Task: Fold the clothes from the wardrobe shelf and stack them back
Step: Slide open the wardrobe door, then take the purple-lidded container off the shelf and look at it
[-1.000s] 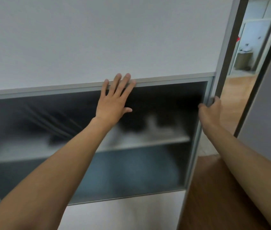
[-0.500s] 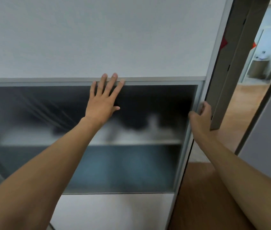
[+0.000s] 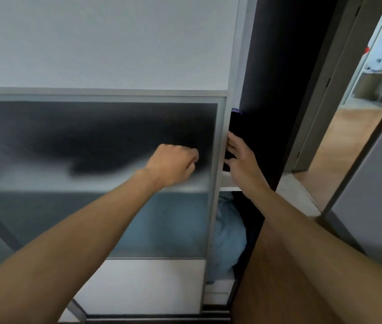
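Light blue clothes lie bunched under the shelf, in the wardrobe's open gap right of the door. A dark heap on the shelf is only a blur through the frosted pane. The left grip is a fist holding nothing, near the pane. The right grip lays spread, nearly straight fingers on the door's edge.

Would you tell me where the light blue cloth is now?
In the head view, the light blue cloth lies right of centre, low, under the white shelf, between the sliding door and the right forearm.
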### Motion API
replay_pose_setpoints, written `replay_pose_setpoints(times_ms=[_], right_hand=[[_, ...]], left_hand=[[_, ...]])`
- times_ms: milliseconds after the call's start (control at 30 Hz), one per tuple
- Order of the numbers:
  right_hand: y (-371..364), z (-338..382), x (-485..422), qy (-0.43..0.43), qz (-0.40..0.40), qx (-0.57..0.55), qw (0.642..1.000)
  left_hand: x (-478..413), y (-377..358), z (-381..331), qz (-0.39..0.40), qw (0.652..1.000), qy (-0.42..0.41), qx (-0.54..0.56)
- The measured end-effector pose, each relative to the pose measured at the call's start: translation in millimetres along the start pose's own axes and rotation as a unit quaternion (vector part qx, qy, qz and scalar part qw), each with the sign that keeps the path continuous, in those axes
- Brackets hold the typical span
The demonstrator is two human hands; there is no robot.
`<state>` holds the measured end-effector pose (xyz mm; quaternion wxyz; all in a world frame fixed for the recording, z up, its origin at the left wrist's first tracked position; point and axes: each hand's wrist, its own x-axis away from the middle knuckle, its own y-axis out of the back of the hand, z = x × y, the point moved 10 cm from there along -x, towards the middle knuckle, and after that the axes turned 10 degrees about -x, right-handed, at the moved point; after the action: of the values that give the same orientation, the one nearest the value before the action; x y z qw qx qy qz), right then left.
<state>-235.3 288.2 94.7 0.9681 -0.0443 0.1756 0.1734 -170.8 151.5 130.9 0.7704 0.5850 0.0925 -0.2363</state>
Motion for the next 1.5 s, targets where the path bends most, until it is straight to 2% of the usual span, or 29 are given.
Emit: replay_pose_setpoints(times_ms=[167, 300, 467, 600, 833, 1067, 1167, 1333, 1400, 1500], right_hand=[[-19, -19, -10, -0.022, 0.099, 0.143, 0.985], [-3, -69, -6, -0.081, 0.110, 0.281, 0.950], [15, -122, -5, -0.171, 0.127, 0.381, 0.900], [27, -140, 3, -0.183, 0.139, 0.435, 0.871], [29, -142, 8, -0.150, 0.146, 0.439, 0.874], [21, -144, 5, -0.157, 0.164, 0.487, 0.843], [20, -145, 3, -0.151, 0.170, 0.506, 0.832], [21, -148, 4, -0.140, 0.180, 0.517, 0.825], [25, -150, 6, -0.146, 0.182, 0.498, 0.835], [32, -150, 12, -0.140, 0.186, 0.466, 0.854]], left_hand=[[-19, -36, 6, 0.072, 0.988, 0.137, -0.023], [-15, -44, 39, 0.071, 0.970, 0.233, 0.023], [3, -48, 73, 0.059, 0.959, 0.275, 0.019], [23, -52, 97, 0.069, 0.949, 0.306, 0.027], [65, -55, 137, 0.084, 0.924, 0.374, -0.006], [101, -55, 170, 0.135, 0.881, 0.453, -0.032], [121, -63, 180, 0.159, 0.847, 0.508, -0.008], [149, -80, 169, 0.162, 0.796, 0.575, 0.100], [153, -94, 150, 0.225, 0.793, 0.555, 0.112], [145, -113, 107, 0.335, 0.812, 0.467, 0.107]])
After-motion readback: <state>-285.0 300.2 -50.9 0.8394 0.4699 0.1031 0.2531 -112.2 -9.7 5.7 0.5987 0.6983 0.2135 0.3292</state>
